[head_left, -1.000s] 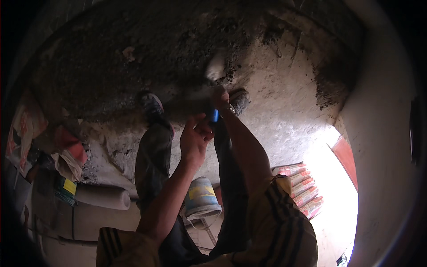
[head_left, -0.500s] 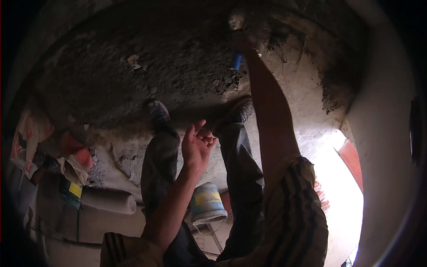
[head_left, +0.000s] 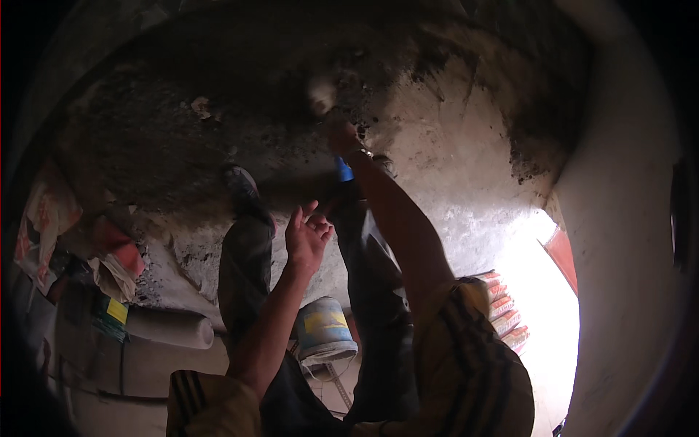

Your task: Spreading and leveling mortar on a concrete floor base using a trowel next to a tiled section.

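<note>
In front of my feet, my right hand (head_left: 342,135) is closed round the blue handle of a trowel (head_left: 344,170). The trowel's pale blade is smeared by motion over dark, crumbly mortar (head_left: 145,149), and I cannot tell whether it touches. My left hand (head_left: 306,244) hangs in the air above my legs, fingers loosely bent and apart, holding nothing. To the right of the trowel lies a paler, smoother patch of floor (head_left: 444,138). A small light scrap (head_left: 200,108) sits on the dark mortar.
Behind my legs is a grey-blue bucket (head_left: 326,328) with a yellow band. Stacked sacks (head_left: 504,313) stand by the bright opening at the right. Crumpled bags (head_left: 116,255) and a grey cylinder (head_left: 175,328) are at the left. A pale wall (head_left: 626,218) rises on the right.
My right hand has swept the trowel left and nearer to me, from the edge of the pale patch to the dark mortar. My left hand keeps about the same pose.
</note>
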The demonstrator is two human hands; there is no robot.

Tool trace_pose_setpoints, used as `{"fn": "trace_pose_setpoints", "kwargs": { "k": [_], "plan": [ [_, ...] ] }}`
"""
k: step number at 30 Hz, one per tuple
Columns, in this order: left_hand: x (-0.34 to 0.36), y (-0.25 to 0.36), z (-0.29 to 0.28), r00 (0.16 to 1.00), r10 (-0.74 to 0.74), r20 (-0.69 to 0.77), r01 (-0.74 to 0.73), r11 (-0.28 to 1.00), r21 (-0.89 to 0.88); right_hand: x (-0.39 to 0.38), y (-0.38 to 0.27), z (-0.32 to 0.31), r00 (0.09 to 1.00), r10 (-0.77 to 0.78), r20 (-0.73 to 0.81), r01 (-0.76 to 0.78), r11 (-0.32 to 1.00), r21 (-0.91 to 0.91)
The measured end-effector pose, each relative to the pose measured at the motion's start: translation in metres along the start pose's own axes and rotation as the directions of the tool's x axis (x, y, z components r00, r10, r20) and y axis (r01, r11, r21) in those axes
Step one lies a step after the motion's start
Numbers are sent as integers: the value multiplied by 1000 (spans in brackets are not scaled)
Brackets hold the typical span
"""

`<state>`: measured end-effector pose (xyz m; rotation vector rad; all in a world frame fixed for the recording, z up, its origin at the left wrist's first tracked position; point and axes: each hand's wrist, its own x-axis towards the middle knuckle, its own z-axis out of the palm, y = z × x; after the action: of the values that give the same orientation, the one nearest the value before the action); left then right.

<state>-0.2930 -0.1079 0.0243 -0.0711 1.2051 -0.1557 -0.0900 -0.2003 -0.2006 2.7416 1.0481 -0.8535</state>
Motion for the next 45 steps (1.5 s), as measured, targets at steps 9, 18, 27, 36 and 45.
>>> {"fn": "trace_pose_setpoints", "kwargs": {
  "k": [9,18,27,36,45],
  "plan": [
    [-96,82,-20,948,319,-5,-220,664,715,-115,28,-51,842,528,-112,-73,318,945],
    [-316,112,-133,821,571,31,-30,-10,999,-107,122,-45,752,657,40,-620,687,379],
    [-307,71,-69,928,340,-153,145,49,988,-91,48,-41,879,377,293,-472,782,408],
    [-273,76,-60,956,289,-42,-8,170,985,-8,118,15,713,551,435,-601,799,-28],
    [-285,89,-62,949,313,-20,15,20,1000,-154,6,-125,713,399,577,-312,-556,771]
  ]
}}
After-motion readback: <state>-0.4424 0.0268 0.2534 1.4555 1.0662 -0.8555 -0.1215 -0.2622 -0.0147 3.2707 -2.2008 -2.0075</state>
